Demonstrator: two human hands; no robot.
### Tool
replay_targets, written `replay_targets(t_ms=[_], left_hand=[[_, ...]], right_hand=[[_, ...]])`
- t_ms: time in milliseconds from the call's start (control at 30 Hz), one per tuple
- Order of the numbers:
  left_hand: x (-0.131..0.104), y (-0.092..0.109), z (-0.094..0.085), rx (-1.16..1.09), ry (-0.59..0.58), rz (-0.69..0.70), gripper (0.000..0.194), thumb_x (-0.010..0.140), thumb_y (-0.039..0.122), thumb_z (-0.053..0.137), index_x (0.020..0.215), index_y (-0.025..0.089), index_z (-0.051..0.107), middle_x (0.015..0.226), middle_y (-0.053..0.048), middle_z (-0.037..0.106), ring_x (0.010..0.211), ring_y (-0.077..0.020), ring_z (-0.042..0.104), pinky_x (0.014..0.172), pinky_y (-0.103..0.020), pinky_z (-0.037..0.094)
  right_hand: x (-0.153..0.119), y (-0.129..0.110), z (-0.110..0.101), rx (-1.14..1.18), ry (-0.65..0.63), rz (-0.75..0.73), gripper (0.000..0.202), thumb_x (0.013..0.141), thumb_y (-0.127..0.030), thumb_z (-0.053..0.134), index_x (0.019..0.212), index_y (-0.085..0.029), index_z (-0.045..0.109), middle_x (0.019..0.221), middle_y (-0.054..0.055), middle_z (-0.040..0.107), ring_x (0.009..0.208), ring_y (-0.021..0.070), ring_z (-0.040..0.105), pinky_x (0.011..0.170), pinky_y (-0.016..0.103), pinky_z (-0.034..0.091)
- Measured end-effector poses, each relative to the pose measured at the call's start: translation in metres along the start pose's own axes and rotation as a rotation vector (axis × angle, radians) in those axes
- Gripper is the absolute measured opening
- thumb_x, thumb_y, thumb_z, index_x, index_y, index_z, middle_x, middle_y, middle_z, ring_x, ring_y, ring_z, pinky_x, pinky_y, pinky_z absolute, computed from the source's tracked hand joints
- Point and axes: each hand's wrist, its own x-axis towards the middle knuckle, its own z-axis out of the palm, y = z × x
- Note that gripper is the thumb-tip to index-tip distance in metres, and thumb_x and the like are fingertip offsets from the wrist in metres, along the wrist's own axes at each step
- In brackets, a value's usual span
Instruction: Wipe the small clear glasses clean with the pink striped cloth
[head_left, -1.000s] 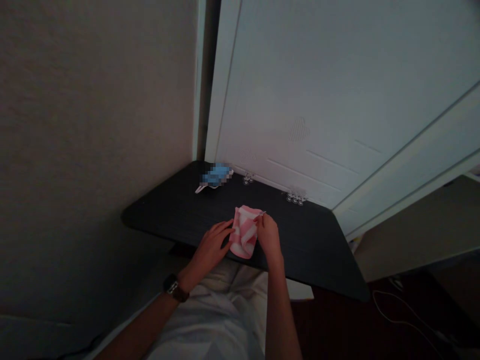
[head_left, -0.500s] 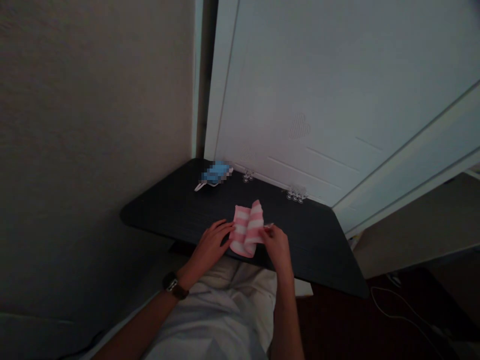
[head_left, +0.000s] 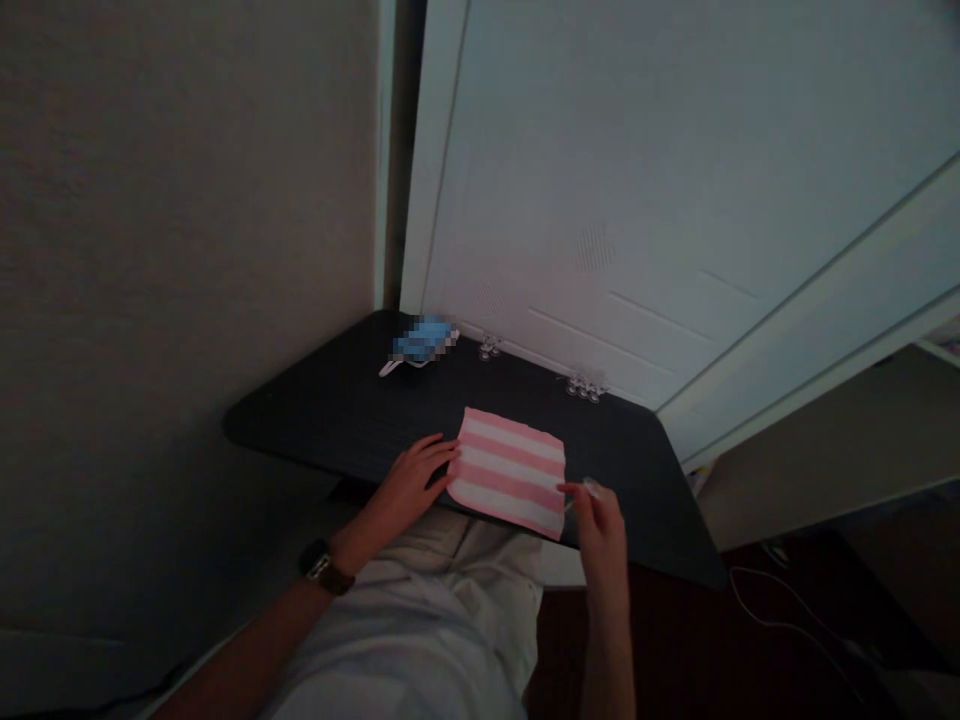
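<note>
Cloth (head_left: 514,470), striped pink and white, lies flat at the near edge of the surface (head_left: 330,405). The left hand (head_left: 411,487) has its grip spread, fingertips on the cloth's left edge; the right hand (head_left: 602,520) meets the right edge, though whether its grip pinches cloth I cannot tell.

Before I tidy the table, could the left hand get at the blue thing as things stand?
Probably yes: the left hand, touching the striped cloth, has nothing visible between it and the blue thing.
</note>
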Motion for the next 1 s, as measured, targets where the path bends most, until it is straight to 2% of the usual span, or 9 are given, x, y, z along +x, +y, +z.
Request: replay_targets(t_ms=[100,167,267,367,500,633,800,900,1000], left_hand=[[-0.001,0.001,0.001,0.008,0.001,-0.001,0.034,0.088,0.029,0.048,0.118,0.020,0.059,0.128,-0.006,0.058,0.126,-0.0238,0.042,0.104,-0.045,0.037],[-0.001,0.002,0.001,0.005,0.004,-0.007,0.033,0.088,0.029,0.048,0.118,0.021,0.058,0.128,-0.006,0.058,0.126,-0.0231,0.042,0.103,-0.045,0.038],[-0.002,0.003,0.001,0.001,0.008,-0.003,0.033,0.088,0.029,0.048,0.118,0.022,0.058,0.128,-0.006,0.058,0.126,-0.0225,0.042,0.103,-0.045,0.038],[-0.001,0.003,0.002,0.023,-0.003,-0.012,0.034,0.088,0.029,0.046,0.119,0.021,0.058,0.128,-0.005,0.058,0.126,-0.0231,0.042,0.103,-0.045,0.037],[-0.001,0.004,0.004,0.079,-0.019,-0.043,0.035,0.089,0.025,0.042,0.120,0.021,0.057,0.130,-0.005,0.056,0.127,-0.0241,0.041,0.101,-0.047,0.038],[-0.001,0.006,0.005,0.082,-0.012,-0.042,0.035,0.089,0.026,0.042,0.119,0.021,0.057,0.129,-0.004,0.057,0.127,-0.0232,0.041,0.102,-0.045,0.038],[-0.001,0.011,0.005,0.116,0.000,-0.069,0.035,0.089,0.026,0.040,0.119,0.023,0.057,0.129,-0.005,0.057,0.127,-0.0252,0.042,0.100,-0.047,0.039],[-0.001,0.010,0.006,0.113,0.006,-0.077,0.035,0.090,0.028,0.040,0.120,0.024,0.057,0.130,-0.004,0.057,0.127,-0.0253,0.041,0.099,-0.047,0.039],[-0.001,0.006,0.007,0.087,-0.007,-0.070,0.035,0.089,0.028,0.042,0.121,0.022,0.056,0.131,-0.004,0.056,0.127,-0.0241,0.041,0.101,-0.046,0.038]], right_hand=[[0.015,-0.039,0.041,0.089,-0.204,-0.067,0.036,0.089,-0.037,0.041,0.079,-0.020,0.071,0.079,0.005,0.063,0.077,0.0175,0.059,0.071,0.027,0.043],[0.019,-0.053,0.064,0.096,-0.253,-0.087,0.034,0.089,-0.035,0.043,0.077,-0.019,0.070,0.077,0.004,0.064,0.077,0.0172,0.059,0.071,0.026,0.043],[0.019,-0.054,0.085,0.019,-0.262,-0.103,0.030,0.087,-0.033,0.047,0.076,-0.019,0.070,0.076,0.004,0.064,0.075,0.0173,0.059,0.070,0.026,0.042],[0.014,-0.044,0.093,-0.067,-0.243,-0.135,0.025,0.087,-0.029,0.048,0.079,-0.018,0.069,0.077,0.005,0.063,0.074,0.0174,0.058,0.069,0.026,0.042],[0.007,-0.027,0.088,-0.097,-0.230,-0.150,0.024,0.088,-0.026,0.045,0.081,-0.019,0.067,0.083,0.005,0.062,0.079,0.0172,0.057,0.073,0.026,0.042],[0.007,-0.001,0.065,-0.117,-0.176,-0.125,0.025,0.088,-0.026,0.044,0.080,-0.018,0.066,0.081,0.005,0.059,0.077,0.0167,0.056,0.072,0.027,0.041],[0.027,0.032,0.037,-0.123,-0.092,-0.065,0.028,0.087,-0.028,0.043,0.082,-0.017,0.069,0.081,0.005,0.061,0.078,0.0170,0.057,0.074,0.028,0.042],[0.040,0.034,0.034,-0.109,-0.062,-0.048,0.029,0.085,-0.032,0.046,0.085,-0.017,0.070,0.081,0.006,0.063,0.078,0.0175,0.058,0.075,0.028,0.042],[0.044,0.017,0.042,-0.067,-0.040,-0.047,0.032,0.086,-0.035,0.044,0.088,-0.015,0.070,0.084,0.007,0.065,0.080,0.0181,0.059,0.075,0.028,0.042]])
